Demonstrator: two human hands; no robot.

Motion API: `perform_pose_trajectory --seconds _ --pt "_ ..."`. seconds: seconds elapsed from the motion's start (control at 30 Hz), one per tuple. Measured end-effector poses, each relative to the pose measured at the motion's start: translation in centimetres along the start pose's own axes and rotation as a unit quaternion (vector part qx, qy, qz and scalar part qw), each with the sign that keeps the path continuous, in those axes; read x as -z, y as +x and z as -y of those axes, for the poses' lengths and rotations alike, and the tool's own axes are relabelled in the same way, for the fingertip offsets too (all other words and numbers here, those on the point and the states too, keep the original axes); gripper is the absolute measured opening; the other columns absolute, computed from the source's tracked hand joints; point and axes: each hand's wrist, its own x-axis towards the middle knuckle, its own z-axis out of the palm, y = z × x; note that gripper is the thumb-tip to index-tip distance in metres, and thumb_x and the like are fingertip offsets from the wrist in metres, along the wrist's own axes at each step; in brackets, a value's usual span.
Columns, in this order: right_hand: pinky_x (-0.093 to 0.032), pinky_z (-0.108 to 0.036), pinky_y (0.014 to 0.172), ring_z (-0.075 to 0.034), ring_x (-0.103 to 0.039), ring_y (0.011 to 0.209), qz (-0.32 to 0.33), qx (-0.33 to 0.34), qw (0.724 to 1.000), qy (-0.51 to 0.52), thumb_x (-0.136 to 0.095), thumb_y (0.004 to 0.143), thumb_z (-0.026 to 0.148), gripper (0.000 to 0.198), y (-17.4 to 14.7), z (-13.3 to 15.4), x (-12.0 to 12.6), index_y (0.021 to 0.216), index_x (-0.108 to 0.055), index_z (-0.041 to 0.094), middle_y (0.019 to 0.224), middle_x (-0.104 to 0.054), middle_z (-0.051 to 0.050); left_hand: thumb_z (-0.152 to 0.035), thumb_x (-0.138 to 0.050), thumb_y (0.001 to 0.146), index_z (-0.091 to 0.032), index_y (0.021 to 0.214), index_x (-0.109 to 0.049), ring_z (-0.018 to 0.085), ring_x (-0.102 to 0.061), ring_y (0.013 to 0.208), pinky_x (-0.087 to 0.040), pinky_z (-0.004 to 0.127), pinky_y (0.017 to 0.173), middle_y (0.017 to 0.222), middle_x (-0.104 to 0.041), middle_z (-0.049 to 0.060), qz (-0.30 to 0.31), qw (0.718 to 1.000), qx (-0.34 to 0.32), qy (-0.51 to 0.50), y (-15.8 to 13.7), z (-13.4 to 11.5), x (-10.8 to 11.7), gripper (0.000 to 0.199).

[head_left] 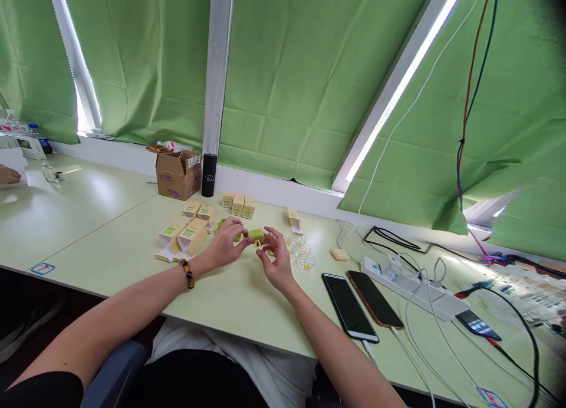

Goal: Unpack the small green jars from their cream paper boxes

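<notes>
Got left fingers (237,223) and right fingers (273,233) both pinched on a small green piece (255,235), up over the desk (247,302). Looks like mid-adjustment, maybe of the pale loop (258,243) underneath, though too small to tell. Probably calls for a light, steady two-handed hold next, between cartons (192,236) and clear cups (305,258).

The piece (254,235) that you hold looks like smooth plastic, rather matt. Near you, the boxes (193,237) are of thin card with a matt face, and the cups (305,258) are clear and glossy — plastic or glass, it is hard to tell. Your table (115,231) is smooth, with a soft shine. The carton (171,181) is of dull cardboard, the flask (209,175) has a matt coat. Your bracelet (187,274) has shiny beads, and the blinds (318,84) seem creased cloth.
</notes>
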Motion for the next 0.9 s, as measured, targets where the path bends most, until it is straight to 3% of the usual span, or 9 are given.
perform_pose_trajectory --seconds 0.2,0.43,0.57,0.67,0.8,0.9 --pt "-0.058 -0.039 0.077 -0.022 -0.068 0.092 0.012 0.02 0.999 -0.046 -0.07 0.091 0.025 0.054 0.0 0.0 -0.2 0.142 -0.052 0.031 0.117 -0.071 -0.007 -0.044 -0.047 0.105 -0.02 0.076 -0.066 0.026 -0.06 0.103 -0.052 0.04 0.085 0.083 -0.065 0.009 0.029 0.998 0.052 -0.021 -0.1 0.0 -0.1 0.042" --pt "-0.056 -0.039 0.074 -0.02 -0.063 0.082 0.003 0.033 0.996 -0.087 -0.076 0.089 0.029 0.058 -0.1 -0.4 -0.3 0.143 -0.055 0.032 0.111 -0.068 -0.005 -0.057 -0.029 0.108 -0.019 0.072 -0.069 0.021 -0.063 0.087 -0.051 0.037 0.085 0.089 -0.064 0.008 0.099 0.983 0.111 -0.109 -0.2 -0.5 -0.4 0.067" --pt "-0.056 -0.037 0.076 -0.019 -0.059 0.083 -0.007 0.037 0.994 -0.098 -0.073 0.09 0.028 0.048 0.0 -0.1 -0.3 0.136 -0.059 0.03 0.106 -0.063 -0.004 -0.061 -0.025 0.108 -0.017 0.077 -0.066 0.019 -0.061 0.085 -0.05 0.034 0.085 0.089 -0.064 0.007 0.16 0.963 0.111 -0.186 -0.4 -0.9 -0.6 0.067" --pt "-0.058 -0.038 0.08 -0.021 -0.061 0.095 -0.022 0.038 0.994 -0.103 -0.072 0.09 0.026 0.041 0.1 0.4 -0.2 0.13 -0.063 0.028 0.112 -0.061 -0.006 -0.059 -0.026 0.109 -0.017 0.084 -0.064 0.019 -0.061 0.087 -0.049 0.033 0.087 0.091 -0.065 0.006 0.206 0.944 0.111 -0.232 -0.6 -1.1 -0.7 0.062" --pt "-0.062 -0.039 0.087 -0.026 -0.061 0.119 -0.033 0.03 0.996 -0.077 -0.075 0.087 0.027 0.04 0.2 0.7 -0.2 0.126 -0.065 0.028 0.129 -0.058 -0.01 -0.052 -0.03 0.109 -0.018 0.082 -0.065 0.022 -0.06 0.092 -0.049 0.037 0.089 0.093 -0.064 0.007 0.177 0.967 0.098 -0.157 -0.7 -0.7 -0.8 0.056" --pt "-0.062 -0.042 0.094 -0.025 -0.067 0.116 -0.017 0.004 0.999 -0.027 -0.075 0.088 0.027 0.042 0.2 0.5 -0.3 0.128 -0.062 0.028 0.129 -0.065 -0.009 -0.04 -0.051 0.104 -0.019 0.103 -0.067 0.025 -0.059 0.101 -0.052 0.04 0.091 0.103 -0.065 0.009 0.095 0.989 0.068 -0.092 -0.7 -0.4 -0.8 0.026"
